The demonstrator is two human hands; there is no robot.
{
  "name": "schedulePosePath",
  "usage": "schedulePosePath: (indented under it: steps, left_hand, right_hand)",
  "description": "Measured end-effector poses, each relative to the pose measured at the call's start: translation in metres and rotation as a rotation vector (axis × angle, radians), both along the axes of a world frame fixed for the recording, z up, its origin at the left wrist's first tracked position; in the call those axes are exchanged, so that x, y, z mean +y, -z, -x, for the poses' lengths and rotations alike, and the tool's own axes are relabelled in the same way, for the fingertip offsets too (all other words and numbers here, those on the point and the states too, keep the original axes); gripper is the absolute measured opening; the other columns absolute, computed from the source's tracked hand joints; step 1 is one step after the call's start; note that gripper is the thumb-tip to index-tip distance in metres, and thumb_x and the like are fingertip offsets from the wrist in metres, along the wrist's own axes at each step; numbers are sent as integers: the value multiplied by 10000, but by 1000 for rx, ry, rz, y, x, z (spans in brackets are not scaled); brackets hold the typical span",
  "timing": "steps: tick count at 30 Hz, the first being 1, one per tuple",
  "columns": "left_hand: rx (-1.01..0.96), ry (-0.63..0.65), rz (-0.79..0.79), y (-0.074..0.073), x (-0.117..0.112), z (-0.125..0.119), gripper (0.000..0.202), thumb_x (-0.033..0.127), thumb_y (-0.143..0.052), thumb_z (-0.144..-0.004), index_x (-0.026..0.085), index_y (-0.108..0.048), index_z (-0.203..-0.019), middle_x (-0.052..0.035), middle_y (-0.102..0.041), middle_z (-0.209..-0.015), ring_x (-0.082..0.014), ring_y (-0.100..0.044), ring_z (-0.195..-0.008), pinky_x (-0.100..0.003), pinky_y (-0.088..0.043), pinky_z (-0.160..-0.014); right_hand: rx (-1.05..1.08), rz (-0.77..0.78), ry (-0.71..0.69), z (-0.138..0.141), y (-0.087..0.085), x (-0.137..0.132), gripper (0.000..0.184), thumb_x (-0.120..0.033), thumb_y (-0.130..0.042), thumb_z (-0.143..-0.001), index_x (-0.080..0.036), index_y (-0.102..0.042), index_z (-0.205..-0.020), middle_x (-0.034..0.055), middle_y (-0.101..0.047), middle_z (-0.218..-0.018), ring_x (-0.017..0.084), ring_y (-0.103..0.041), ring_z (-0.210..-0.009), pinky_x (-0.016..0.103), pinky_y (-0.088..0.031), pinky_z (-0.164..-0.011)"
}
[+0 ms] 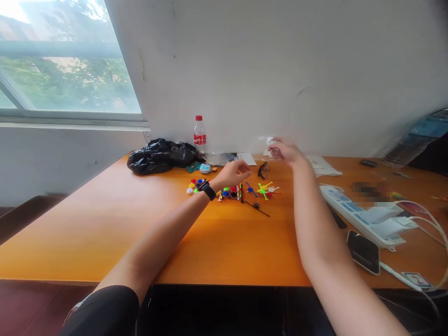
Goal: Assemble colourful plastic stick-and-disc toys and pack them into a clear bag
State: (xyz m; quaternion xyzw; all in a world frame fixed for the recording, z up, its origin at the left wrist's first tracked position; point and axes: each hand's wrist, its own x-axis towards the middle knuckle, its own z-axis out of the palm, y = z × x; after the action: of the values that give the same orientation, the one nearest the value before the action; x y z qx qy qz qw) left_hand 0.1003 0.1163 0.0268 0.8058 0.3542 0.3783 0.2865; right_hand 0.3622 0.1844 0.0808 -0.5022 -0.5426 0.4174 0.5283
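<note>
My right hand [287,152] is raised at the back of the table, its fingers closed on a crumpled clear plastic bag [269,140] close to the wall. Above the tabletop, my left hand [234,172] wears a black watch [207,188] and has its fingers loosely stretched, with nothing visible in them. Small colourful plastic pieces [231,192] lie below and around the left hand, partly hidden by it. To their right are a green stick-like piece [263,190] and a blue one [250,190]. A thin black rod [258,208] lies in front, and black glasses [263,171] rest between the hands.
At the back left stand a black plastic bag [157,156] and a red-capped bottle [199,135], with a round tin [205,168] nearby. On the right are a white power strip [360,214] with cables, a phone-like device [364,252] and a large water bottle [416,137].
</note>
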Motion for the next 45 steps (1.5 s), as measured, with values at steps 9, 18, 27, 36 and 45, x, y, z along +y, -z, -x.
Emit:
schedulePosePath:
  steps: [9,18,27,36,45]
  left_hand:
    - [257,-54,-144,2,1,11,141,294,-677,-896,206,-767,-958,-59,-808,-999,-221,-750,-886,-299,-580,-798]
    - [337,-86,-143,-2,3,20,168,302,-663,-905,205,-771,-991,-49,-808,-1017,-224,-743,-873,-302,-559,-789]
    - [402,-107,-179,-8,8,27,171,298,-664,-902,227,-801,-977,-40,-811,-1003,-211,-738,-860,-285,-542,-764]
    - [431,130,-268,-59,-16,34,170,225,-670,-879,177,-825,-931,-44,-804,-885,-160,-698,-722,-247,-485,-657]
    - [284,131,-274,-35,-9,19,196,259,-686,-922,150,-788,-1049,-78,-803,-961,-183,-724,-825,-268,-535,-742]
  right_hand:
    - [-16,96,152,20,41,16,343,-111,-730,-777,-247,-548,-1034,-37,-615,-685,126,-619,-589,222,-577,-592]
    - [-465,200,-39,36,42,1,549,-424,-520,-1061,-207,-441,-1559,169,-684,-1350,194,-746,-976,298,-624,-852]
    - [-1037,318,-481,50,9,-18,321,-451,-841,-838,-150,-746,-897,125,-775,-931,239,-733,-838,288,-542,-689]
    - [-1288,83,-386,47,46,-88,166,-196,-829,-769,-195,-709,-884,71,-749,-877,194,-673,-691,276,-415,-583]
    - [-533,49,-199,15,58,-93,214,-322,-776,-805,-189,-642,-906,49,-729,-742,170,-654,-583,255,-486,-517]
